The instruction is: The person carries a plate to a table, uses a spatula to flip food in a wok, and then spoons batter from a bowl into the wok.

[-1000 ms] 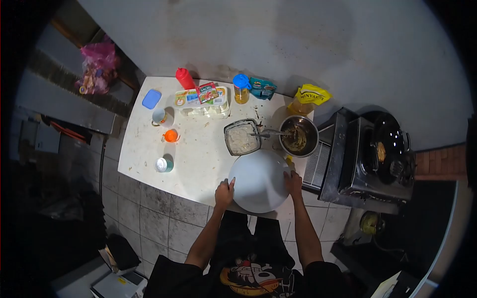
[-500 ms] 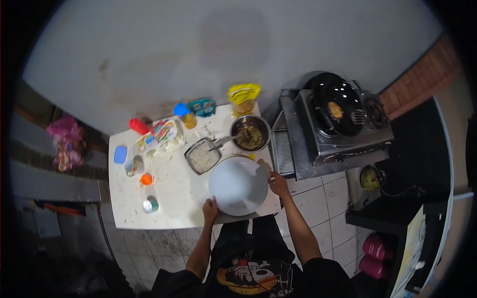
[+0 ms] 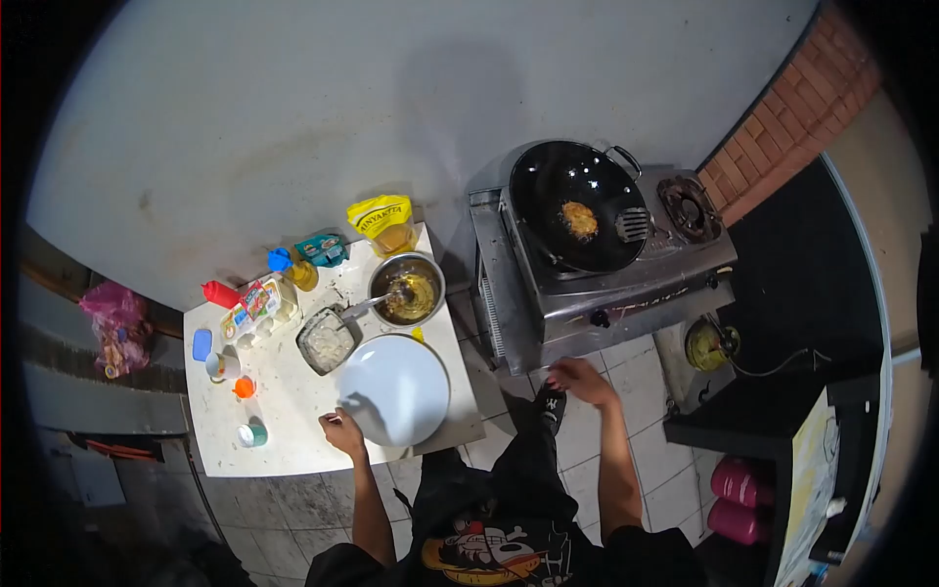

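Observation:
My left hand point(image 3: 342, 432) is at the lower left rim of a large pale plate point(image 3: 406, 386), its loosely bent fingers pointing away from it. Whether it still touches the rim is hard to see. My right hand point(image 3: 584, 382) hangs in the air over the floor, in front of the stove, holding nothing, with fingers loosely apart. Behind the plate are a square dish of white flour-like powder point(image 3: 329, 342) and a metal bowl of yellowish mix point(image 3: 416, 296). A spoon point(image 3: 362, 308) bridges the two. On the stove, a black wok point(image 3: 548, 186) holds a browned fritter point(image 3: 579, 221) and a slotted spatula point(image 3: 633, 225).
The gas stove point(image 3: 626, 308) stands right of the white table point(image 3: 303, 430). A yellow oil pouch point(image 3: 381, 220), a blue-capped bottle point(image 3: 305, 277), a red bottle point(image 3: 221, 293), an egg tray point(image 3: 279, 303), a cup point(image 3: 223, 366) and a small jar point(image 3: 251, 434) are on the table.
My right hand has let go of the plate's right rim and moved right, toward the stove side. The view has turned right, bringing the wok nearer the middle.

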A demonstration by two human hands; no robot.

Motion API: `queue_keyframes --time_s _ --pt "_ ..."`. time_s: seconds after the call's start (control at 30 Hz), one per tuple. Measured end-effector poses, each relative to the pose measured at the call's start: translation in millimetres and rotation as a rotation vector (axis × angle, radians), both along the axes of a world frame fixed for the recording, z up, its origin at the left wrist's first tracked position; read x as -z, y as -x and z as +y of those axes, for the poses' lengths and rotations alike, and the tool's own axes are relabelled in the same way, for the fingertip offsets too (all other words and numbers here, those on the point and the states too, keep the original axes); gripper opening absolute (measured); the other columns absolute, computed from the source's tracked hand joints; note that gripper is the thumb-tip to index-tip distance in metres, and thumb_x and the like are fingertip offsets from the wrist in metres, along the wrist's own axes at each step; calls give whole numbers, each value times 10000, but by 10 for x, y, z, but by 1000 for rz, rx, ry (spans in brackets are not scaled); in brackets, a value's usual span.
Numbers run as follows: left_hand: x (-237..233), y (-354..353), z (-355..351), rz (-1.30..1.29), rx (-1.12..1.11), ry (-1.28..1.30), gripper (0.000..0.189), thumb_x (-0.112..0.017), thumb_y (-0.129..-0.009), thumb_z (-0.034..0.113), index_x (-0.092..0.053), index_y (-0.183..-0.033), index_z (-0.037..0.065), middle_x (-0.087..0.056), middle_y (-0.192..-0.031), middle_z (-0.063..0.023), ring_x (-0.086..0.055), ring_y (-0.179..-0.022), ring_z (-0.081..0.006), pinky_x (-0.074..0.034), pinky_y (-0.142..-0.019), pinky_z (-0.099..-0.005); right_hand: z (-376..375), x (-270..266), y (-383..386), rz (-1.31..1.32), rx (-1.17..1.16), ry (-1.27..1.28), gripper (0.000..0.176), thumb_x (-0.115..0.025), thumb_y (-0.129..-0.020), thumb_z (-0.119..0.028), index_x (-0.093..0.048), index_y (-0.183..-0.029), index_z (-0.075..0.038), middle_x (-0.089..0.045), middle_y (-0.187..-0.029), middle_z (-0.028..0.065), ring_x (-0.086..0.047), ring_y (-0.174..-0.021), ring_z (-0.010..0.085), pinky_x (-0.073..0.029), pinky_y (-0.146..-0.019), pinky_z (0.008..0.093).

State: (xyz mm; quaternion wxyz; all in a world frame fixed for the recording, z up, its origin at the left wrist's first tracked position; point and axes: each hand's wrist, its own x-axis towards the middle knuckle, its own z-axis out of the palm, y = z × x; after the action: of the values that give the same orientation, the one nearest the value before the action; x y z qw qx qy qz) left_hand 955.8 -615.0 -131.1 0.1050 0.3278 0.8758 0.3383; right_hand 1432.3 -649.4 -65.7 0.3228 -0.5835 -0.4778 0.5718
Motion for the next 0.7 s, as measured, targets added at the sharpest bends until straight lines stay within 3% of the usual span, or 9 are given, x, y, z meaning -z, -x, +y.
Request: queue_keyframes --time_s 0.1,0.2,0.27,0.33,0.37,0.43,0.5,0.6,0.7 --pt "-62 -598 35 -54 -21 -241 202 -604 -822 188 -502 -801 15 -542 -671 -96 -512 -609 -202 -436 -579 -338 57 -455 -761 -9 109 -8 154 -549 -897 -109 -584 -962 26 -616 -783 66 -585 -713 117 -482 -650 259" --pt "-195 -1400 118 -392 150 -375 93 -541 -865 62 -516 -783 27 -545 -743 -41 -506 -681 -122 -409 -561 -276 243 -468 -1670 -178 245 -141 139 -535 -901 -101 -591 -926 23 -604 -730 57 -577 -683 111 -471 -611 260" --pt "-292 -1916 237 -465 260 -315 66 -542 -884 89 -560 -858 32 -549 -758 -33 -510 -678 -106 -422 -585 -268 425 -290 -2203 -308 374 -283 133 -527 -894 -73 -598 -956 21 -605 -721 54 -584 -666 120 -471 -589 261" --pt "-871 -2580 351 -505 432 -397 148 -532 -927 175 -562 -878 39 -509 -687 -2 -462 -556 -62 -379 -441 -218 537 -261 -2520 -352 416 -309 129 -536 -879 -60 -597 -956 24 -613 -731 71 -593 -663 137 -472 -583 265" --pt "-915 -2730 405 -733 454 -361 172 -533 -936 204 -559 -885 42 -491 -664 10 -422 -505 -43 -331 -384 -199 656 -339 -2599 -504 470 -392 154 -554 -849 -38 -587 -985 26 -617 -800 100 -607 -677 170 -479 -588 273" --pt "-1182 -3026 559 -768 566 -304 190 -542 -935 225 -558 -899 39 -481 -651 13 -414 -498 -33 -339 -399 -196 971 -456 -2796 -645 529 -506 201 -572 -819 -17 -577 -1014 29 -621 -869 129 -621 -691 202 -486 -593 281" --pt "-1423 -3258 660 -779 583 -315 196 -542 -935 232 -565 -925 37 -495 -666 12 -425 -506 -34 -345 -405 -192 1104 -410 -2904 -751 520 -496 367 -590 -754 28 -533 -1116 14 -562 -1074 182 -621 -853 309 -505 -702 343" --pt "-1664 -3493 827 -703 642 -366 216 -545 -935 243 -577 -978 35 -525 -704 10 -446 -525 -37 -359 -419 -188 1271 -264 -3016 -960 426 -544 456 -591 -745 36 -478 -1186 22 -483 -1195 237 -542 -1013 397 -447 -874 428" --pt "-1752 -3569 967 -576 696 -402 255 -556 -929 245 -589 -1053 24 -570 -776 5 -470 -554 -43 -385 -443 -189 1396 -129 -3033 -929 403 -440 462 -573 -729 68 -490 -1176 -13 -476 -1185 202 -483 -1103 408 -402 -938 435"
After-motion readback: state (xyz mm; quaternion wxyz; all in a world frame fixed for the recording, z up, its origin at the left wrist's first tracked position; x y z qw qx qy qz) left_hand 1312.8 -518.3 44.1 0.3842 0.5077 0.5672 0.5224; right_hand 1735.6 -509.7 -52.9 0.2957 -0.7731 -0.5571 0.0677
